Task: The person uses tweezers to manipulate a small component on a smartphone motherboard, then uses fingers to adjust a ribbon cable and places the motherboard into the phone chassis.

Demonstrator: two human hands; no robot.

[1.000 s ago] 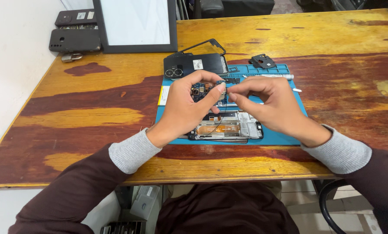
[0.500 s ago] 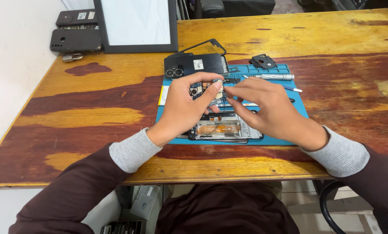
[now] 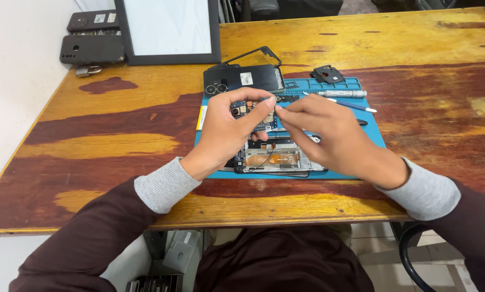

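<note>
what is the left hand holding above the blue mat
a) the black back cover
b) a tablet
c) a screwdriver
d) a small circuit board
d: the left hand pinches a small blue circuit board over the opened phone, with the right hand touching its edge.

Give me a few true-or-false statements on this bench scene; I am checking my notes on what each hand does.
1. The left hand holds a small circuit board. True.
2. The right hand rests off the blue mat. False: it is over the mat, fingertips at the board.
3. The opened phone frame lies on the mat. True.
4. The black back cover lies below the hands, at the table's near edge. False: it lies beyond them.
</note>
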